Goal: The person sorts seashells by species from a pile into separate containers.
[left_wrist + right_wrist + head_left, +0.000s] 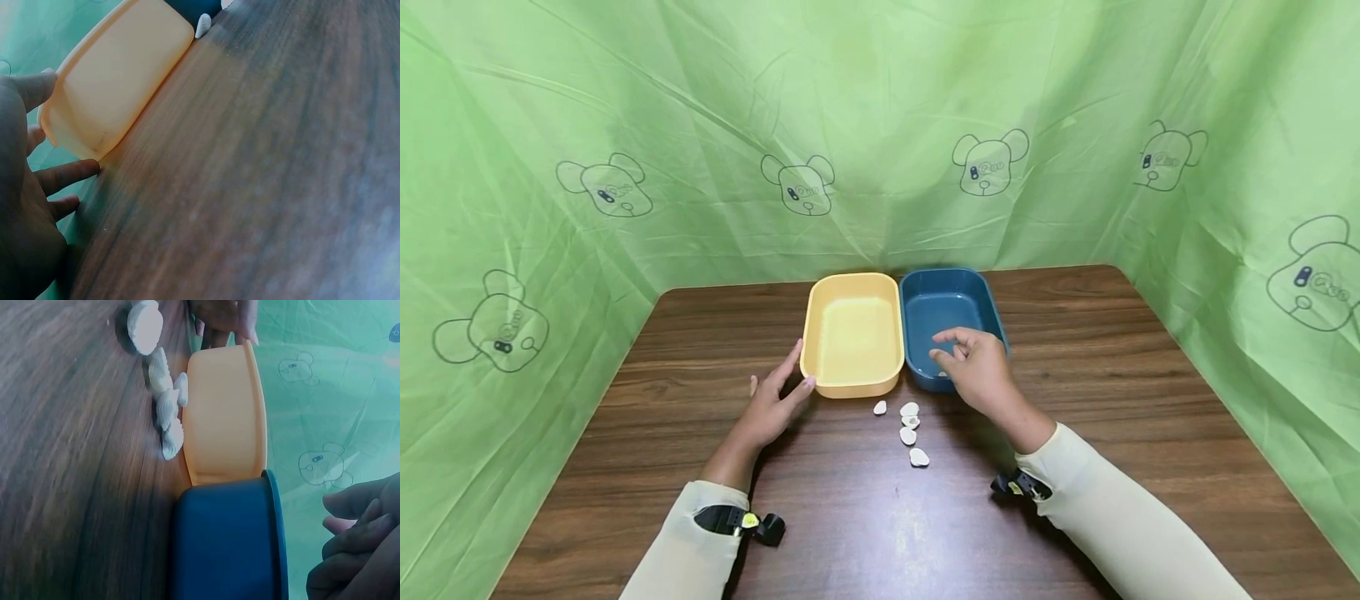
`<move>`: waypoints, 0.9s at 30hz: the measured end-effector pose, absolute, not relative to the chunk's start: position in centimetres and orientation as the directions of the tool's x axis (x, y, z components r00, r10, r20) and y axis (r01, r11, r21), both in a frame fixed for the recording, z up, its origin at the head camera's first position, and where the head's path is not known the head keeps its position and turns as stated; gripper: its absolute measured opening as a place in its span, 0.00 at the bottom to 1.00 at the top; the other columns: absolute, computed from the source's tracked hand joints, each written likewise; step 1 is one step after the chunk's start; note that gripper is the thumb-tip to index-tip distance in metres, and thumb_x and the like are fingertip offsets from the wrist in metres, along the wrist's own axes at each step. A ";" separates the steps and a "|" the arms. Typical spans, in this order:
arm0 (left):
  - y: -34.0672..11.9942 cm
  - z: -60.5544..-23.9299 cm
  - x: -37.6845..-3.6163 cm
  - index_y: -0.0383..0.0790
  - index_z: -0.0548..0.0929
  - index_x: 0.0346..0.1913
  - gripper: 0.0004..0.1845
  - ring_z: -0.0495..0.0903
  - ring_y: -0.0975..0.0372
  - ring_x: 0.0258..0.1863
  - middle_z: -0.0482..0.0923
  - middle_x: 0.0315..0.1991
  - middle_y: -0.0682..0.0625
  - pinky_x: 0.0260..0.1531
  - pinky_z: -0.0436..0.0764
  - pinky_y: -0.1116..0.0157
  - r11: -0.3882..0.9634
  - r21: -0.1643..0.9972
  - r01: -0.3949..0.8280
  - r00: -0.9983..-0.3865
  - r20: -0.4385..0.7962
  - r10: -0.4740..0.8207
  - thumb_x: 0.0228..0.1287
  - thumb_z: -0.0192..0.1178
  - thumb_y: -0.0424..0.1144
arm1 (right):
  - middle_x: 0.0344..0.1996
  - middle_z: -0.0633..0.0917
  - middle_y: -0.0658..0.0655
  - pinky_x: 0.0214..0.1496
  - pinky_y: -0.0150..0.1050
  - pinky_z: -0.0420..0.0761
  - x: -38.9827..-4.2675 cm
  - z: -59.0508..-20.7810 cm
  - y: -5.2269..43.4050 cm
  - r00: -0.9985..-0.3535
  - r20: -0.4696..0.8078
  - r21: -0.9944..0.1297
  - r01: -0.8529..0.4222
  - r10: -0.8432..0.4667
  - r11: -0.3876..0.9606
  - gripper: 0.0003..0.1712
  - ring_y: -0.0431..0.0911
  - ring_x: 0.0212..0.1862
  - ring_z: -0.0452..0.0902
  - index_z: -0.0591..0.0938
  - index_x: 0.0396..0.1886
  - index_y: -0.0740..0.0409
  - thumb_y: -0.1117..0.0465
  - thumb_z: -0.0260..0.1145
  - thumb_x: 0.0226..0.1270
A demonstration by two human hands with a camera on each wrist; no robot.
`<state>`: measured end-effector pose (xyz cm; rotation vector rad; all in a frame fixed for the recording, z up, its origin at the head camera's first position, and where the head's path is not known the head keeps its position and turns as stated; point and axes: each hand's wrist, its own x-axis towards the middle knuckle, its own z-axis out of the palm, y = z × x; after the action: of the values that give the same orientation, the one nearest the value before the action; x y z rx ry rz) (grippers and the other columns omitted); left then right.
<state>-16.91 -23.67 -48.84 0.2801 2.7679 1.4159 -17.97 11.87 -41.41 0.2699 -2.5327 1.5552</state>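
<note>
My left hand [769, 408] rests at the near left corner of a yellow rectangular bin [853, 388], its fingers fairly straight along the wall and the thumb at the rim. Over the near part of a blue bin [916, 371] is my right hand [981, 371], thumb and forefinger apart with nothing between them. In the right wrist view, the other fingers of that hand [359, 540] are curled loosely. Several white ribbed seashells [167, 409] lie on the table in front of the bins. A small pale piece [943, 374] shows inside the blue bin beneath the right hand.
Both bins stand side by side near the back edge of a dark wood table [1120, 400]. Behind and beside it hangs a green curtain [880, 100] printed with bear heads. One shell [919, 457] lies closer to the front than the others.
</note>
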 end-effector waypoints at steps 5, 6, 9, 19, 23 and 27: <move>-23.6 -48.9 -16.9 0.60 0.50 0.91 0.41 0.53 0.40 0.89 0.55 0.89 0.47 0.76 0.19 0.23 0.575 0.804 0.151 -0.984 0.065 0.168 0.86 0.56 0.55 | 0.10 0.63 0.43 0.22 0.32 0.64 -17.0 -41.2 11.6 -0.972 0.213 -0.874 -0.236 -0.100 0.425 0.09 0.37 0.15 0.57 0.93 0.48 0.63 0.65 0.76 0.71; -23.6 -48.9 -16.9 0.61 0.50 0.91 0.40 0.53 0.40 0.89 0.55 0.89 0.47 0.76 0.19 0.22 0.576 0.803 0.153 -0.983 0.066 0.169 0.86 0.56 0.56 | 0.10 0.63 0.43 0.23 0.32 0.65 -16.8 -41.2 11.5 -0.972 0.211 -0.874 -0.237 -0.108 0.425 0.09 0.37 0.15 0.57 0.93 0.48 0.63 0.65 0.76 0.71; -23.7 -48.9 -17.0 0.61 0.50 0.91 0.40 0.53 0.39 0.88 0.55 0.89 0.46 0.75 0.20 0.22 0.573 0.804 0.157 -0.983 0.070 0.172 0.85 0.56 0.55 | 0.10 0.64 0.43 0.23 0.32 0.66 -16.2 -41.3 11.4 -0.969 0.206 -0.870 -0.245 -0.137 0.427 0.08 0.36 0.15 0.58 0.93 0.46 0.63 0.66 0.76 0.71; -23.8 -48.8 -17.0 0.61 0.50 0.91 0.40 0.53 0.39 0.89 0.55 0.89 0.46 0.75 0.20 0.22 0.570 0.807 0.154 -0.983 0.067 0.171 0.86 0.56 0.55 | 0.12 0.65 0.43 0.24 0.30 0.66 -14.9 -42.5 11.5 -0.905 0.194 -0.825 -0.359 -0.377 0.436 0.04 0.32 0.18 0.60 0.94 0.41 0.64 0.67 0.77 0.70; -23.8 -48.8 -17.0 0.60 0.50 0.91 0.41 0.53 0.39 0.89 0.55 0.89 0.46 0.76 0.19 0.22 0.570 0.808 0.151 -0.983 0.064 0.169 0.85 0.56 0.55 | 0.13 0.65 0.42 0.25 0.29 0.67 -14.8 -42.8 11.7 -0.894 0.139 -0.820 -0.346 -0.427 0.456 0.06 0.32 0.20 0.62 0.94 0.43 0.65 0.69 0.75 0.69; -23.8 -48.9 -17.0 0.60 0.50 0.91 0.41 0.53 0.39 0.88 0.55 0.89 0.45 0.76 0.19 0.22 0.568 0.809 0.152 -0.983 0.065 0.171 0.85 0.56 0.55 | 0.15 0.68 0.42 0.26 0.29 0.67 -14.9 -43.1 11.9 -0.873 0.121 -0.813 -0.360 -0.472 0.458 0.06 0.33 0.22 0.64 0.94 0.43 0.65 0.71 0.74 0.69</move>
<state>-16.99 -23.77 -48.86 0.2843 2.7638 1.4218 -14.88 11.91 -43.12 0.7981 -2.7837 1.5033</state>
